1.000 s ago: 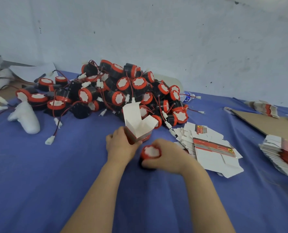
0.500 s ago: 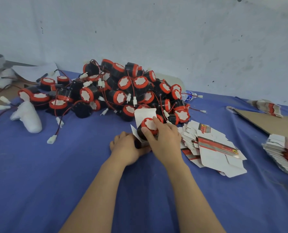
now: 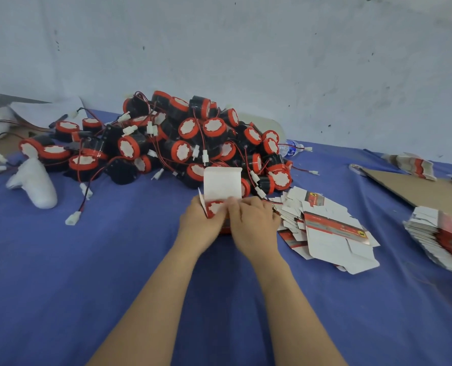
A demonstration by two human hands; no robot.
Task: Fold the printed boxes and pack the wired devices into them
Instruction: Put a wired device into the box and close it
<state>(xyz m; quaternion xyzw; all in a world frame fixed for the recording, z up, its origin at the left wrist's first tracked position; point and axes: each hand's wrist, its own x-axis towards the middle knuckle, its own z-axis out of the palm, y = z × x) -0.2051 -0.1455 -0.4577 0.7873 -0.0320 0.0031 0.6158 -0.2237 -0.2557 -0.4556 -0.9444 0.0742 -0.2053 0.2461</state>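
the printed box (image 3: 221, 184) stood on the blue cloth (image 3: 87, 260) at the near edge of the heap of devices (image 3: 193, 138), its white lid flap upright and its mouth open toward the camera. 1 wired device (image 3: 215, 207), red rim and white face up, sat inside that mouth. the left hand (image 3: 201, 223) had its fingers curled round the box's left wall, thumb close to the device's face. the right hand (image 3: 254, 220) gripped the box's right side with bent fingers, its fingertips (image 3: 232, 204) at the device's rim. both hands were touching each other over the box, so its lower body was mostly hidden. just right of the right hand lay a loose spread of flat box blanks (image 3: 328, 233), white with a red printed band. further right sat a stack of blanks (image 3: 441, 239) beside a brown cardboard sheet (image 3: 415, 188). a white foam piece (image 3: 34, 183) lay well apart at the left.
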